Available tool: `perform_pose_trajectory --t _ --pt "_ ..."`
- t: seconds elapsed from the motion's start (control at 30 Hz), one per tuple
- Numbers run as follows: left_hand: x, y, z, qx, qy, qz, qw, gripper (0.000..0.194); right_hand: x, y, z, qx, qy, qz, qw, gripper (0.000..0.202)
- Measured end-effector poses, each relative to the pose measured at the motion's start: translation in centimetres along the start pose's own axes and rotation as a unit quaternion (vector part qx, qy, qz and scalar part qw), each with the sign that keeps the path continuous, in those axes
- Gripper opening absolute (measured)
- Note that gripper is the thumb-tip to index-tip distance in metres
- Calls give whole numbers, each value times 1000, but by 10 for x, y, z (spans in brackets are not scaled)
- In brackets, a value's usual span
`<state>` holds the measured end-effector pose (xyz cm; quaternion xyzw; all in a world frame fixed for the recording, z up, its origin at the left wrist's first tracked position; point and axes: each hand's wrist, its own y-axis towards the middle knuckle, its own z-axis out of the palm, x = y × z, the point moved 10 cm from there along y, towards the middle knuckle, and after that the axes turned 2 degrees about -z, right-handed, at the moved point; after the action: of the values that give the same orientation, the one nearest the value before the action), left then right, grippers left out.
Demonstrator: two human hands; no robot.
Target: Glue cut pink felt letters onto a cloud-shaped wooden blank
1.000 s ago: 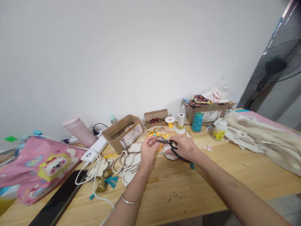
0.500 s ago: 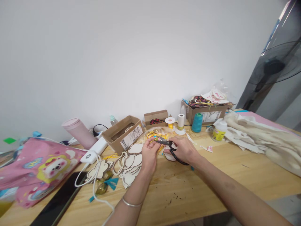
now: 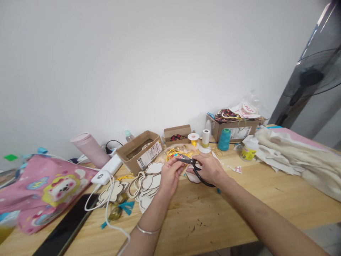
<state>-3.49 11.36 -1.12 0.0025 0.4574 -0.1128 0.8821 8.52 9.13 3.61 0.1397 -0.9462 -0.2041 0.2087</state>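
Note:
My right hand (image 3: 210, 169) grips a pair of black-handled scissors (image 3: 187, 161), whose blades point left. My left hand (image 3: 169, 176) is closed in a pinch at the blade tips, on a small red-and-white piece (image 3: 182, 156) too small to make out fully. Behind the fingers lies a tangle of yellow cord (image 3: 188, 154). A pale cut-out shape (image 3: 192, 177) rests on the table under the scissors, partly hidden by my right hand. Left of my left wrist, several cream cloud-shaped cut-outs (image 3: 151, 182) lie in a pile.
An open cardboard box (image 3: 130, 160) stands behind the pile. Further right are a teal thread cone (image 3: 224, 140), a white spool (image 3: 205, 137), a glue bottle (image 3: 249, 149) and a filled carton (image 3: 231, 129). A phone (image 3: 66, 227), white cable and pink bag (image 3: 48, 192) occupy the left; cream cloth (image 3: 295, 153) the right.
Both hands stay nearly in place, the left fingers shifting slightly around the small piece at the blades. The view has moved very little.

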Motion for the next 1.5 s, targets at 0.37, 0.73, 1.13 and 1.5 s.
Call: perform_pose_trajectory --t 0.37,0.73,1.13,1.5 --pt "8 3 0 74 37 -70 994 8 6 -1 -1 21 30 -41 999 31" --pt "8 2 2 27 -4 -8 1000 12 4 0 -7 8 25 -21 999 32" --pt "13 3 1 21 -21 -28 999 14 7 -1 -1 0 53 -44 998 32" --pt "-3 0 4 32 8 -10 999 17 4 0 0 -15 120 -53 991 36"
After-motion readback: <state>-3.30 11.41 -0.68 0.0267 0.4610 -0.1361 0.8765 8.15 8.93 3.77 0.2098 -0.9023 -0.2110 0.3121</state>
